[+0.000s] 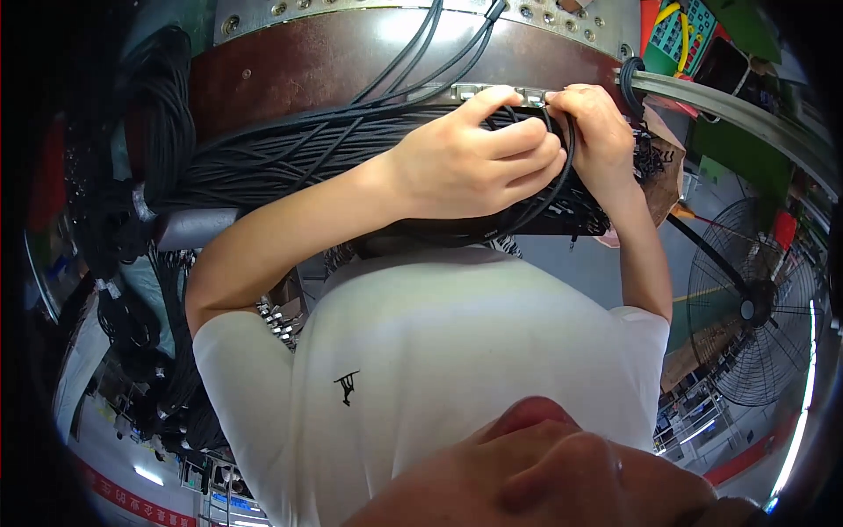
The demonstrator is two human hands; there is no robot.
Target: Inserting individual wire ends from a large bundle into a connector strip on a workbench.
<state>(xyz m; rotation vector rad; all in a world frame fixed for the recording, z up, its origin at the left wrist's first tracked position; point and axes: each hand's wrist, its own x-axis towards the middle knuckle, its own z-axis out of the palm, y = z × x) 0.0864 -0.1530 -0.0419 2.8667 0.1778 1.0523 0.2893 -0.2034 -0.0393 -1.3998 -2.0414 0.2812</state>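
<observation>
Both hands meet at a row of small silver metal fittings [465, 91] along the edge of a dark brown curved bench top. My left hand [483, 158] is closed, its index finger reaching to the fittings while the other fingers curl round a thin black cable [569, 162]. My right hand [597, 127] pinches with thumb and index finger at the cable's end, beside a small metal connector [534, 100]. The fingers partly hide the cable end. From the hands the cable loops down in front of my white shirt.
A thick bundle of black cables [281, 158] lies along the bench edge to the left. More cables [162, 97] hang at the far left. Several cables cross the brown bench top [290, 70]. A large black fan [746, 303] stands at the right, below a curved metal rail [729, 110].
</observation>
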